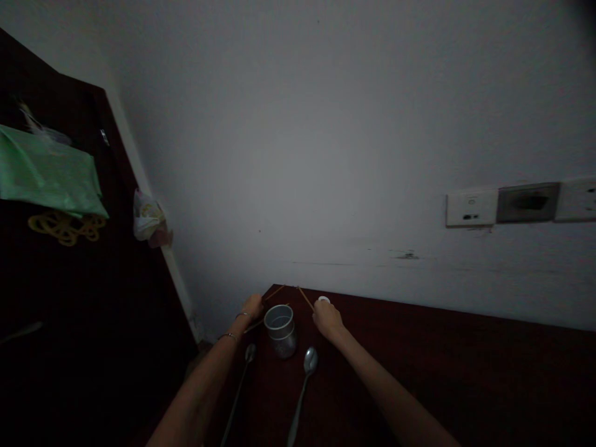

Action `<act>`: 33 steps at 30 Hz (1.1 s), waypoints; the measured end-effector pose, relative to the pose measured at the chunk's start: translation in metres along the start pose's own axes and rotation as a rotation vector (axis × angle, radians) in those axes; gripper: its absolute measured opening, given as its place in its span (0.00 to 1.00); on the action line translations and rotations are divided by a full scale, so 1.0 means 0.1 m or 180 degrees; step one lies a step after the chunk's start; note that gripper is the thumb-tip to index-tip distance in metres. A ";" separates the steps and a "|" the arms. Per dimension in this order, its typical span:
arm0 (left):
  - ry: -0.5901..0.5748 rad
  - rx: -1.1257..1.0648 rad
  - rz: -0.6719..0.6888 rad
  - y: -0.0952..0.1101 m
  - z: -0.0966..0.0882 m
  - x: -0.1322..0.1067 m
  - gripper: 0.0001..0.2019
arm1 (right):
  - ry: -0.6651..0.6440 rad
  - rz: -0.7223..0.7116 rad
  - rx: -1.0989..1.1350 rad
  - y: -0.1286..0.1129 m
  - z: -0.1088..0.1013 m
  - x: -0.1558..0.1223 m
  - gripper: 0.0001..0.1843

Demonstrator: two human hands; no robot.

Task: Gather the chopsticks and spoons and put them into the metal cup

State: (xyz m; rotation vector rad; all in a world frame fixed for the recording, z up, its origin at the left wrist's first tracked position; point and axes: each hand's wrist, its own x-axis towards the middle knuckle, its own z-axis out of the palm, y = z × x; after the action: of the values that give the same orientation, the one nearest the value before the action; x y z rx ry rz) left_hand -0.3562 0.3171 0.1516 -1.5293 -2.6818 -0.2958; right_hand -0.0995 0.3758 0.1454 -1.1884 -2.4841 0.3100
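Observation:
Near the wall edge of the dark table, my left hand [252, 306] is closed around a thin brown chopstick [274, 293]; a thin length also shows below that hand. My right hand [327, 315] grips another chopstick [305, 298], its tip leaning toward the first. The two tips come close together; whether anything lies between them is too small to tell. A round white thing [324, 299] shows just behind my right hand. Between my hands stands a metal cup [280, 335], upright. In front lie a long-handled spoon [250, 354] at left and a larger spoon [310, 360] at right.
The dark red table [447, 366] runs along a pale wall [326, 155]. Wall sockets [472, 209] are at the right. On the left is a dark door [93, 310] with a green cloth [51, 171]; a plastic bag [148, 216] hangs by the frame.

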 end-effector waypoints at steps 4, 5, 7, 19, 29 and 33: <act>0.0664 -0.0400 -0.0205 0.07 -0.37 0.06 0.06 | 0.0218 0.0157 0.0705 0.18 -0.31 -0.11 0.11; 0.0840 -0.0528 -0.0227 0.11 -0.49 0.07 0.06 | 0.0281 0.0162 0.0899 0.23 -0.39 -0.15 0.11; 0.1150 -0.0824 -0.0246 0.23 -0.74 0.09 0.08 | 0.0448 0.0134 0.1255 0.31 -0.56 -0.24 0.10; 0.1053 -0.4094 0.0793 1.77 -1.48 -0.71 0.09 | 0.0795 0.0362 0.3279 0.45 -1.28 -1.01 0.08; -0.0781 -0.4485 0.1057 2.62 -0.79 -1.80 0.08 | 0.0865 0.0677 0.4099 0.77 -1.53 -1.68 0.04; -0.1388 -0.4474 0.1246 2.75 -0.50 -2.00 0.09 | 0.0873 0.0879 0.4128 0.96 -1.46 -1.88 0.04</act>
State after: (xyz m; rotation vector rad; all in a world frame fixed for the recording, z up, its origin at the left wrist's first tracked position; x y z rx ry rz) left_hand -0.0210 0.2742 0.2151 -2.4816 -2.2058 -2.3755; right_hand 0.1371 0.2941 0.2005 -0.8356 -1.3180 1.4169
